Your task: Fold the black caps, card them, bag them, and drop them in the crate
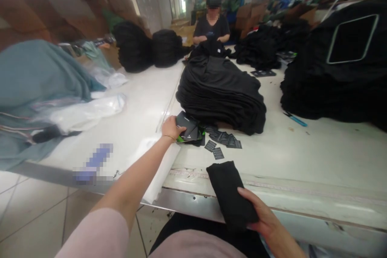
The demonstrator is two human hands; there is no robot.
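Note:
My left hand (171, 128) reaches out over the table to a pile of black cards with green edges. Its thumb lies on top of a dark printed card (186, 125), and the fingers close round the card's left side. In my right hand (260, 214) is a folded black garment (231, 195), held by its right side over the table's front edge. Several small black labels (224, 138) are scattered just right of the cards. Behind them rises a thick stack of black garments (220, 88).
Across the table (317, 157) a co-worker (211, 26) handles black cloth. A blue cutter (295, 119) lies at the right, near a large black garment heap (326, 84). Grey-blue fabric (39, 72) and clear plastic bags (87, 113) cover the left side.

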